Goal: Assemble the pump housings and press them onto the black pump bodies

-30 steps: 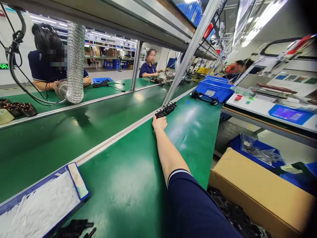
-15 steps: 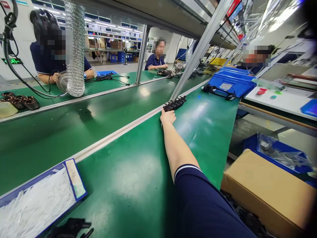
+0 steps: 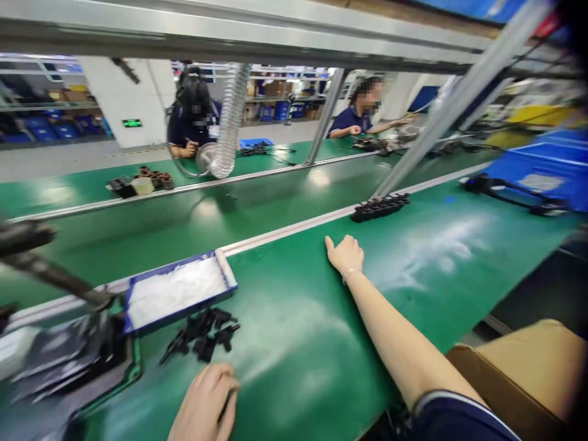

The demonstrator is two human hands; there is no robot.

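Observation:
My right hand (image 3: 345, 253) rests on the green bench mat (image 3: 294, 343), fingers loosely curled, nothing in it. It lies a short way in front of a row of black plug parts (image 3: 379, 207) by the metal rail. My left hand (image 3: 205, 406) lies at the bottom edge, fingers curled down on the mat, just below a small heap of black plug parts (image 3: 202, 335). Nothing is visible in that hand.
A blue tray of white ties (image 3: 177, 293) sits beside the heap. A dark fixture (image 3: 55, 343) stands at the far left, blurred. A blue bin (image 3: 544, 168) is at the right, a cardboard box (image 3: 533, 373) at lower right. Two people work across the conveyor belt (image 3: 184, 214).
The view swung left. My right hand drew back from the row of black plugs, which stays by the rail. My left hand came into view near the heap.

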